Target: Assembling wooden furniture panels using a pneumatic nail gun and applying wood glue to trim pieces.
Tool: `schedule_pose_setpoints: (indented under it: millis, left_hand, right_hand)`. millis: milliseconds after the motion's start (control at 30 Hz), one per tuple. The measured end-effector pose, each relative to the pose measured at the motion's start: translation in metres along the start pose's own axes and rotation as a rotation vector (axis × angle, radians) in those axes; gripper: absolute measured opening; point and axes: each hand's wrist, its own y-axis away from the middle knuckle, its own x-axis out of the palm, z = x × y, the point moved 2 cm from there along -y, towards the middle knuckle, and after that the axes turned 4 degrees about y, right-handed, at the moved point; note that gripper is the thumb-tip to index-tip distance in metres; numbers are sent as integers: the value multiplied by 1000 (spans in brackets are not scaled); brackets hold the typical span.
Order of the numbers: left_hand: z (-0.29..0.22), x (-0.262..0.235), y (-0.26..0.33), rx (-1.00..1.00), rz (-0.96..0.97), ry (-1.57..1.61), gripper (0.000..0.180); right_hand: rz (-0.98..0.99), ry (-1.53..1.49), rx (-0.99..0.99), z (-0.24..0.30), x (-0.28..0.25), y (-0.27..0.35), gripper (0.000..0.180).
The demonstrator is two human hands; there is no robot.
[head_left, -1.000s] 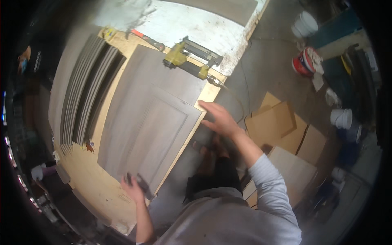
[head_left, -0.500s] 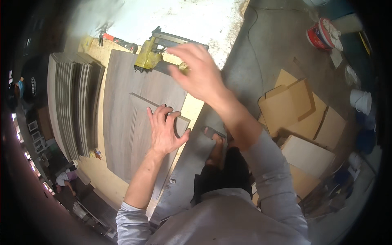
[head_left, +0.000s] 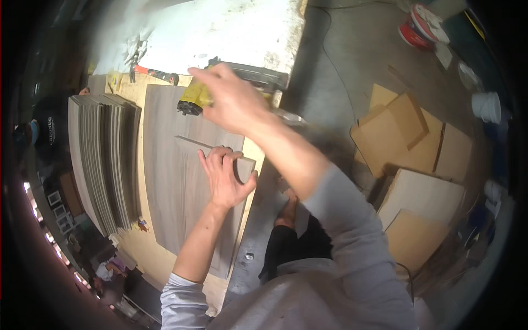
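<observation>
A grey wood-grain panel [head_left: 165, 181] lies flat on the workbench. Across it runs a narrow strip of matching board [head_left: 247, 164]. My left hand [head_left: 223, 179] is closed around this strip near its right end, fingers over the far side and thumb at the near side. Farther up, my right hand [head_left: 234, 102] is wrapped over the yellow and black nail gun [head_left: 191, 102], with the forefinger stretched out along its top. The palm hides the gun's handle. The gun's nose points left, above the panel's far part.
Left of the panel stands a stack of grey boards [head_left: 104, 159]. A hammer [head_left: 154, 72] with an orange-red handle lies beyond the panel, beside a white surface [head_left: 220, 33]. Flattened cardboard [head_left: 396, 126], a white bucket [head_left: 486, 107] and a red bucket [head_left: 416, 30] are on the floor at right.
My right hand has come down and left onto the nail gun and closed over it. My left hand keeps its hold on the strip. The whole view has shifted slightly.
</observation>
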Motion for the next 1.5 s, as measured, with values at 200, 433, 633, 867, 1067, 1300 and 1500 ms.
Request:
schedule_pose_setpoints:
  millis: [200, 433, 633, 867, 1067, 1300, 1500]
  left_hand:
    - [-4, 0, 12, 63, 28, 3, 63]
    - [-4, 7, 32, 128, 63, 4, 59]
    - [-2, 7, 33, 153, 35, -43, 58]
    - [-3, 8, 34, 149, 76, -64, 55]
    - [-5, 7, 33, 152, 60, -82, 55]
    - [-5, 7, 33, 152, 61, -79, 54]
    - [-3, 8, 32, 162, 49, -79, 56]
  right_hand:
    - [-257, -586, 123, -12, -58, 175, 95]
    - [-369, -1334, 294, -75, 58, 315, 102]
    - [-409, -1448, 46, -88, 138, 319, 94]
    - [-402, -1378, -37, -99, 168, 311, 88]
    - [-438, -1372, -40, -99, 167, 305, 87]
    - [-418, -1437, -49, -99, 167, 305, 88]
    - [-391, -1446, -29, -100, 168, 306, 88]
